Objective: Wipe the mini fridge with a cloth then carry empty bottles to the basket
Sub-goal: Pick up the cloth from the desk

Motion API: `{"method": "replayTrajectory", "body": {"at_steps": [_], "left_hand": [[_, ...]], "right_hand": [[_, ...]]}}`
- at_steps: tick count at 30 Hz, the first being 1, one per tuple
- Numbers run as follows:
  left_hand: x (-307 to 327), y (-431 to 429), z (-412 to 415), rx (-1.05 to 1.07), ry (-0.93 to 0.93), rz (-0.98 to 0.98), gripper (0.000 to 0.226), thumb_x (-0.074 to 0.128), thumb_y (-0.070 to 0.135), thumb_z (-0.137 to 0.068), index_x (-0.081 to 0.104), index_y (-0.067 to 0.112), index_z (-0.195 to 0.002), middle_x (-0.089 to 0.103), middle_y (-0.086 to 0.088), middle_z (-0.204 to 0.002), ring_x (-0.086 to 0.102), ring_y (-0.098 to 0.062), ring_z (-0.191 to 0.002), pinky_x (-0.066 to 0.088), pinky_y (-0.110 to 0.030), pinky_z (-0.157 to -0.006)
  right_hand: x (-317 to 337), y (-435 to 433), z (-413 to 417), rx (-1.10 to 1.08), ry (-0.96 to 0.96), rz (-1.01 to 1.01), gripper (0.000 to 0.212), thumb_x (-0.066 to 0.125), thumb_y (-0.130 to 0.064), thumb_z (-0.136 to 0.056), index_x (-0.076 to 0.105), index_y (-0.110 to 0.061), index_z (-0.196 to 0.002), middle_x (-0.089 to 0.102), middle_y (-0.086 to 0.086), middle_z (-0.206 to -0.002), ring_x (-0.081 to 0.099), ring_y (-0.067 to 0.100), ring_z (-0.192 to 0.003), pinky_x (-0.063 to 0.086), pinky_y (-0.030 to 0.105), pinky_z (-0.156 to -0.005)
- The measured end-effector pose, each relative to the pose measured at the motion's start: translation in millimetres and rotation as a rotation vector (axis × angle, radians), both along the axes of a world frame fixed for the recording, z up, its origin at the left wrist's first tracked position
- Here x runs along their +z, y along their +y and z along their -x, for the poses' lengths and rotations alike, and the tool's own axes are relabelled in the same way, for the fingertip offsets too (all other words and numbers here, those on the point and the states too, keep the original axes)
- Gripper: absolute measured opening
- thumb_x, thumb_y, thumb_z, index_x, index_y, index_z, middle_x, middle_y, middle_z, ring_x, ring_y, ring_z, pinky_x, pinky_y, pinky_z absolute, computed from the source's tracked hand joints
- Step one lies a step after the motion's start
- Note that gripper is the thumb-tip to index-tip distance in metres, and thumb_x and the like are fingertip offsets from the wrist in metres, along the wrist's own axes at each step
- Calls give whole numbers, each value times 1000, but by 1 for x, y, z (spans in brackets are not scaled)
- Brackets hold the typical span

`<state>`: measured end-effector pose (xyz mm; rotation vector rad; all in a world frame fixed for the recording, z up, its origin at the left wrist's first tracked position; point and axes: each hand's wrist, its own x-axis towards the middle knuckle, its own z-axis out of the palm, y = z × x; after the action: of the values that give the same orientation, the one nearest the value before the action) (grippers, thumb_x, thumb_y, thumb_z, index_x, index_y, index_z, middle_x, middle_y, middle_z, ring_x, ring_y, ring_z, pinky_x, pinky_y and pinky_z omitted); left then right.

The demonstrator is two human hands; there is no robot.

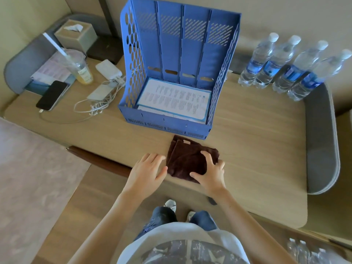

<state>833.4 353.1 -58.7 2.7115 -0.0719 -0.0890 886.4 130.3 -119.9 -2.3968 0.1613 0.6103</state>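
Both hands [146,171] on brown cloth [187,161], blue rack [133,77] holding printed sheet [175,100]

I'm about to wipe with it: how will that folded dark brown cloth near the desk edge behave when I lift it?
The folded dark brown cloth looks soft and napped, so it will probably go limp and unfold if lifted by one corner. It seems light, likely easy for the right hand resting on it. On the smooth wooden desk it may slide when pushed.
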Motion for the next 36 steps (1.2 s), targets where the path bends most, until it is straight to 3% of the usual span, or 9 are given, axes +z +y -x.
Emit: {"method": "replayTrajectory", "body": {"at_steps": [2, 4, 7, 12, 16, 20, 27, 32, 36], "left_hand": [[-3, 5, -2, -16, 17, 7, 29, 54, 28, -95, 60, 13, -119, 61, 2, -113, 53, -21, -103, 46, -33, -76], [-5, 9, -4, -32, 20, 8, 28, 55, 27, -95, 60, 12, -118, 61, 1, -112, 54, -22, -102, 47, -33, -75], [-6, 13, -7, -59, 14, 8, 27, 56, 26, -95, 61, 11, -117, 62, 1, -112, 54, -22, -101, 46, -33, -73], [-7, 16, -12, -101, 6, 21, 27, 56, 25, -95, 62, 11, -117, 62, 1, -111, 55, -22, -102, 48, -33, -74], [-8, 19, -15, -128, 31, 26, 31, 52, 29, -96, 60, 14, -122, 61, 4, -117, 52, -19, -106, 46, -30, -78], [-7, 20, -21, -177, 26, 35, 31, 51, 30, -96, 59, 15, -123, 61, 6, -117, 52, -16, -106, 41, -25, -77], [18, -3, -39, -331, -52, 78, 29, 54, 27, -96, 61, 12, -119, 62, 0, -117, 56, -23, -107, 50, -35, -83], [43, -53, -49, -484, -114, 152, 28, 58, 25, -95, 62, 11, -120, 64, 0, -117, 58, -21, -108, 47, -32, -84], [59, -111, -51, -674, -141, 211, 35, 46, 35, -98, 60, 15, -123, 60, 4, -119, 54, -15, -112, 42, -26, -88]], "right_hand": [[0, -2, -4, -47, 2, -114, 83, 85, -27, -71, 38, -40, -139, 41, 14, -118, 46, 24, -101, 44, 23, -82], [1, -2, -8, -47, -4, -149, 79, 83, -19, -69, 41, -35, -133, 51, 9, -109, 43, 21, -98, 40, 21, -70], [3, 0, -11, -83, -17, -192, 75, 83, -15, -67, 45, -31, -129, 56, -2, -101, 49, 30, -106, 50, 36, -80], [1, 4, 0, -169, -70, -256, 70, 85, -13, -69, 52, -32, -128, 60, -8, -109, 60, 15, -97, 47, 24, -78], [-2, 10, 13, -248, -129, -327, 60, 82, -11, -75, 55, -34, -124, 62, -20, -106, 64, 5, -94, 57, 34, -84], [0, 15, 22, -307, -221, -398, 48, 81, -15, -80, 59, -32, -119, 67, -14, -111, 65, 10, -103, 56, 33, -88], [45, 7, 47, -418, -513, -406, 21, 74, -23, -89, 63, -29, -105, 68, -14, -93, 66, 9, -83, 53, 23, -69], [85, -30, 76, -623, -645, -435, 19, 73, -18, -90, 62, -31, -99, 65, -20, -98, 64, 5, -92, 54, 22, -75], [108, -68, 115, -826, -746, -435, 16, 73, -16, -90, 65, -28, -98, 65, -21, -99, 63, 3, -94, 53, 21, -77]]}}
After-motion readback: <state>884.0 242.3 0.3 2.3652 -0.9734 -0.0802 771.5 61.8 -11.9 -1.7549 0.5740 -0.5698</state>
